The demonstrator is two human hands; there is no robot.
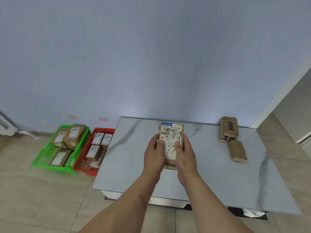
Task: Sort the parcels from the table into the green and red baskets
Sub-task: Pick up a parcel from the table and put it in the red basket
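Both hands, left hand [154, 149] and right hand [184, 151], have a closed grip on one brown parcel [170, 138] at frame centre, thumbs on the face, label up and toward the camera; my read is it's held that way to check the label before picking a basket. Green basket [80, 142] and red basket [84, 157] sit side by side on the tiled floor [42, 190] at lower left, each already holding several boxes. Grey marbled counter [210, 174] against a pale blue wall [151, 56] has two more parcels at right: MAX box [228, 129], plain box [237, 151] touching it.
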